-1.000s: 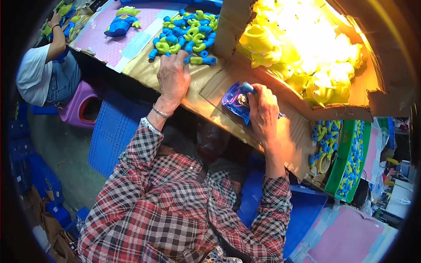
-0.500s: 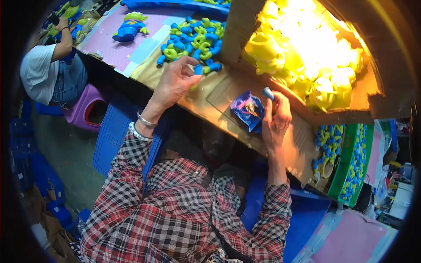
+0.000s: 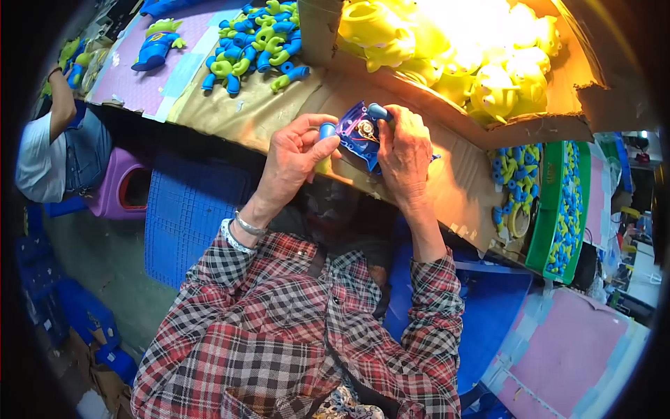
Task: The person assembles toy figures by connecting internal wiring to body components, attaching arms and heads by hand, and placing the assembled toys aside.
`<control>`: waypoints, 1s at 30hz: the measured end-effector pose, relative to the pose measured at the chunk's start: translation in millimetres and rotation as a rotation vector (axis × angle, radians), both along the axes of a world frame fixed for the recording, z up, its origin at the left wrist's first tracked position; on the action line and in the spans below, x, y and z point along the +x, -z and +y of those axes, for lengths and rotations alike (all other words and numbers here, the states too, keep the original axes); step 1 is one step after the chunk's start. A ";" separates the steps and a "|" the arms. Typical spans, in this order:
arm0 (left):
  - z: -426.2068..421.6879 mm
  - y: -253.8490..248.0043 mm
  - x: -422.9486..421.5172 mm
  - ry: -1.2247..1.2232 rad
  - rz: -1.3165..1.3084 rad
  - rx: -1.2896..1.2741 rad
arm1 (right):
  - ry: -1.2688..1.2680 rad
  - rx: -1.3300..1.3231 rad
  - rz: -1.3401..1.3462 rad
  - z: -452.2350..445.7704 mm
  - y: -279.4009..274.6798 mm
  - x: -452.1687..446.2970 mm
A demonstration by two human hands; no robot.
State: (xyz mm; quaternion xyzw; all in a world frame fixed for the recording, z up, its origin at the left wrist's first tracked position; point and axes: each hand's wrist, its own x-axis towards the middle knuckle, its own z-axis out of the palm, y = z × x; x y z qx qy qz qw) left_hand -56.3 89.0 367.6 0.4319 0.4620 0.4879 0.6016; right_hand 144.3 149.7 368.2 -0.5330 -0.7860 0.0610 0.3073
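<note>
A dark blue toy body shell (image 3: 366, 145), hollow side up, shows pink and thin wires and a round metallic part inside. My left hand (image 3: 296, 155) pinches a blue toy arm (image 3: 328, 130) at the shell's left edge; a bit of yellow-green shows below the fingers. On the other side, my right hand (image 3: 407, 157) is closed on another blue toy arm (image 3: 379, 112) at the shell's upper edge. Its lower end is covered by my fingers. Whether either arm is seated in the shell cannot be made out.
A cardboard box (image 3: 447, 94) of yellow toy heads (image 3: 377, 31) stands beyond my hands under bright light. Blue and green toy arms (image 3: 258, 42) lie piled at upper left, near a finished-looking toy figure (image 3: 157, 45). A green tray (image 3: 541, 234) stands right. Another person (image 3: 59, 153) works at far left.
My left hand has carried its toy arm from beside the pile to the shell's left edge. My right hand has brought its toy arm onto the shell. The camera view has shifted.
</note>
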 end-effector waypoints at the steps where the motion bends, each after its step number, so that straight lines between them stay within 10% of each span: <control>1: -2.5 1.3 5.7 -0.039 0.004 0.023 | -0.002 0.000 0.003 -0.7 -0.4 -0.1; 30: 2.7 15.2 25.6 -0.081 0.119 -0.025 | 0.090 0.100 -0.047 -12.2 2.8 -6.5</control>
